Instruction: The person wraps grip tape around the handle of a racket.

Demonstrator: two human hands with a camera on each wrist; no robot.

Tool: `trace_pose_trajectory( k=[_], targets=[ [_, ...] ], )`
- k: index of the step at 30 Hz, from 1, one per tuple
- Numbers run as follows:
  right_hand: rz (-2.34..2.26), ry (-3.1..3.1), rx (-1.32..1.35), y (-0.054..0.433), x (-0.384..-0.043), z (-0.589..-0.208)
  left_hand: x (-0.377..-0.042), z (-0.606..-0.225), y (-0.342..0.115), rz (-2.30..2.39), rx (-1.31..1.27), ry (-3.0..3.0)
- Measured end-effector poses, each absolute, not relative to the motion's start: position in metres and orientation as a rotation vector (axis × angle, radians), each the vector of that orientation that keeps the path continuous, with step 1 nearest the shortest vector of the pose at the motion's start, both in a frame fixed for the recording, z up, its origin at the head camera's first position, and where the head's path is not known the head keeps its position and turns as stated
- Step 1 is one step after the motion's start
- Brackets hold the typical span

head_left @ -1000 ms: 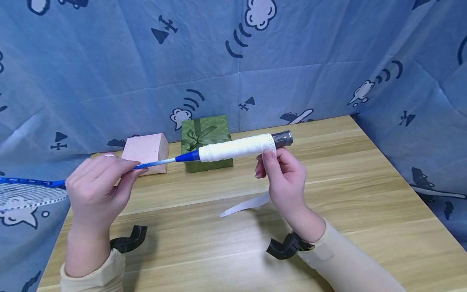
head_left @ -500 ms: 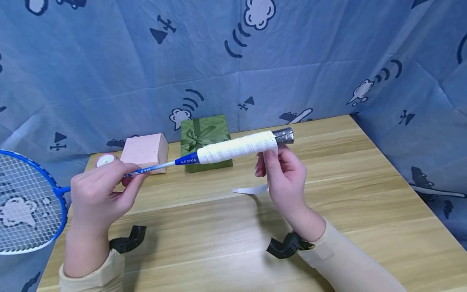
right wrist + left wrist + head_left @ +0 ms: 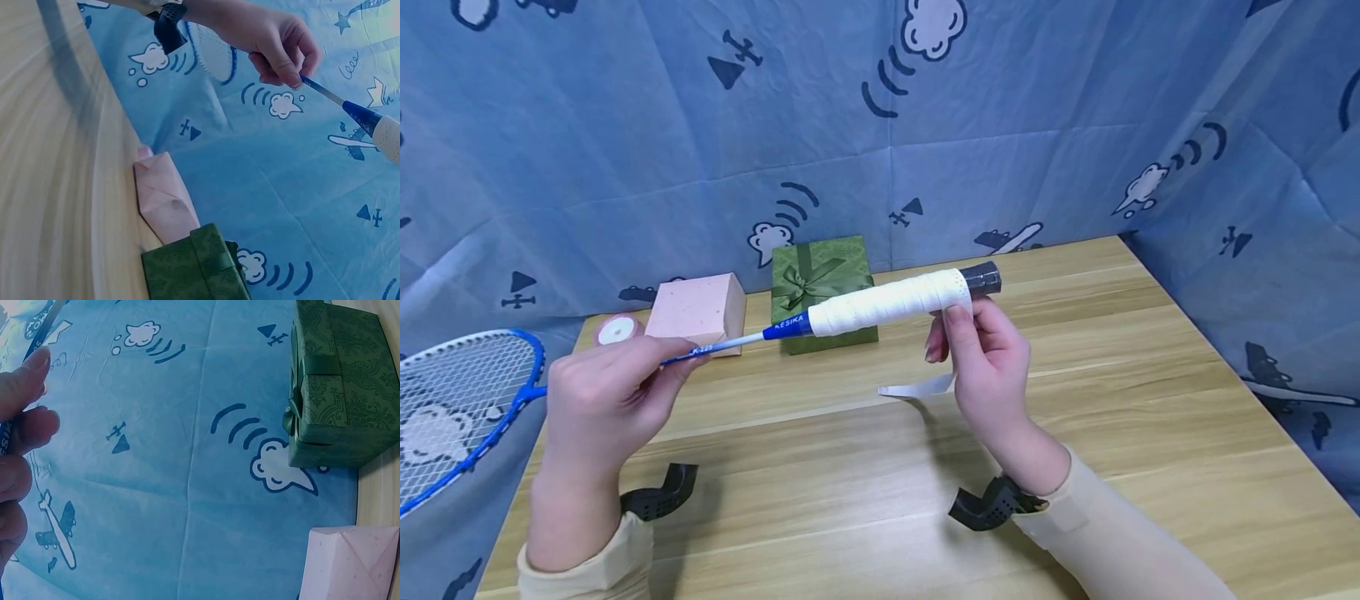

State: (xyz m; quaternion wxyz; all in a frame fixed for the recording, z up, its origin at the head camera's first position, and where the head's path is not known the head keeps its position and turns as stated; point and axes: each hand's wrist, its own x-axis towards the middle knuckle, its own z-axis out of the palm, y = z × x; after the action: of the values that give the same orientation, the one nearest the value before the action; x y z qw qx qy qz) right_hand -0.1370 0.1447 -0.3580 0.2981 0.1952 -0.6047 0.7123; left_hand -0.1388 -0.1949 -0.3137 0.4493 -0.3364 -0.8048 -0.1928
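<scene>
A blue and white badminton racket (image 3: 790,325) is held in the air above the table, its handle pointing right. My left hand (image 3: 613,400) pinches the thin shaft between thumb and fingers; the strung head (image 3: 460,408) extends past it to the left. White grip tape (image 3: 887,304) is wound in overlapping turns around most of the handle, leaving the dark butt end (image 3: 983,278) bare. Just below that end, my right hand (image 3: 988,358) pinches the tape where it leaves the handle. The loose tape tail (image 3: 917,388) hangs below, curving left. In the right wrist view the left hand (image 3: 278,50) grips the shaft.
Behind the racket stand a green gift box (image 3: 823,292) with a bow and a pink box (image 3: 696,308). A small pink and white roll (image 3: 618,329) lies left of them. Patterned blue cloth (image 3: 820,125) hangs behind the wooden table (image 3: 850,517).
The racket has turned about its shaft, so its head first swung into fuller view and then tilted again. The tape tail has shifted right and up. Both hands stay nearly in place.
</scene>
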Motion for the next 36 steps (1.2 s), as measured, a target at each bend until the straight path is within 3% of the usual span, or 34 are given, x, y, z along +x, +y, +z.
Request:
trace_pose_trajectory(
  k=[36],
  targets=[
    [1.887,-1.596,0.488,0.1488,-0.1412,-0.359,-0.1404,-0.3158,-0.1997,-0.572,-0.907,-2.125]
  ],
)
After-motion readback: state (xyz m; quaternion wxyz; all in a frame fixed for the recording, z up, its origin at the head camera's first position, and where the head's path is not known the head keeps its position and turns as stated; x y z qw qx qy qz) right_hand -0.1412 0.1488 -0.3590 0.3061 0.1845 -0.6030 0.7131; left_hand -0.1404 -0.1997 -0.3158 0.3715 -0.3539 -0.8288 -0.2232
